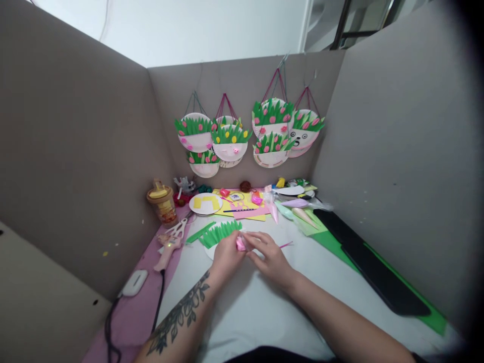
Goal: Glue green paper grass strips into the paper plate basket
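Between my two hands is a small pink lump (241, 244), with something clear, perhaps plastic wrap, at its right side. My left hand (227, 254) is closed around the pink lump. The fingers of my right hand (269, 256) pinch at the clear part from the right. Just beyond my left hand, a white paper plate (209, 251) lies under a fringe of green paper grass (221, 232). A green paper strip (200, 232) rests to its left. A thin pink stick (287, 244) shows to the right of my right hand.
A glue gun (168, 249) and a drink cup (163, 204) stand at the left. A plate with yellow paper (206, 203), pink paper (249, 210) and piping bags (297, 203) lie at the back. A long black board (372, 262) runs along the right. Decorated plates (230, 143) hang behind.
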`<state>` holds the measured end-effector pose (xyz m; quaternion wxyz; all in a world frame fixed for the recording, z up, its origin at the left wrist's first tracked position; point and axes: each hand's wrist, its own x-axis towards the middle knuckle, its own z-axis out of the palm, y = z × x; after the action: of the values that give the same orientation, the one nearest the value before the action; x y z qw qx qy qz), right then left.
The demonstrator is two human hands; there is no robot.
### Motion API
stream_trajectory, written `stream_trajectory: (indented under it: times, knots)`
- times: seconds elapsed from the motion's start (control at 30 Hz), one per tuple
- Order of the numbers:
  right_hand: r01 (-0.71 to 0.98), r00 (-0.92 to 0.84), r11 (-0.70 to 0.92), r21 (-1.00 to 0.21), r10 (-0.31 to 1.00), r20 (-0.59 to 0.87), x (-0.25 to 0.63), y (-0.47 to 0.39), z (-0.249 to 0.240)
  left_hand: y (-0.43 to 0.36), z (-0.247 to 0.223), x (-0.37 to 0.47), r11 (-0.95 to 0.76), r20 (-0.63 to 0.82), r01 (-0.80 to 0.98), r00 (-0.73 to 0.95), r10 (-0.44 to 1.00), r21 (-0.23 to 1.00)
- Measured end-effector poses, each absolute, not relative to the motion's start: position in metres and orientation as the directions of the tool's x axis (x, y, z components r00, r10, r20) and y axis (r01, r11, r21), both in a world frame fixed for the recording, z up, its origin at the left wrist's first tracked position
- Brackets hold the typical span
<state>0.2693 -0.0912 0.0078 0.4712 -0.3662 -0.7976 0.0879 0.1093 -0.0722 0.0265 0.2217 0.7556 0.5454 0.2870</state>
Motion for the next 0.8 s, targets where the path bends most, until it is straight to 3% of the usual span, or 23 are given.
stream_trajectory:
  times: [0.27,0.47,0.63,0.8]
  knots:
    - [0.472,-0.034,0.608,-0.638,0.736,0.676,0.27,-0.094,0.014,-0.072,0.026,0.11,-0.324,0.228,0.712,0.231,0.946,0.622]
    - [0.356,0.036,0.498,-0.79,0.838,0.544,0.274,-0.088,0.016,-0.075,0.033,0.112,-0.31,0.158,0.832,0.266,0.951,0.461]
    - [0.202,-0.019,0.349,-0.915,0.936,0.352,0.273,-0.08,0.013,-0.076,0.035,0.112,-0.314,0.16,0.892,0.276,0.948,0.324]
    - [0.203,-0.046,0.264,-0.943,0.964,0.26,0.273,-0.077,0.015,-0.074,0.029,0.11,-0.43,0.229,0.856,0.375,0.898,0.287]
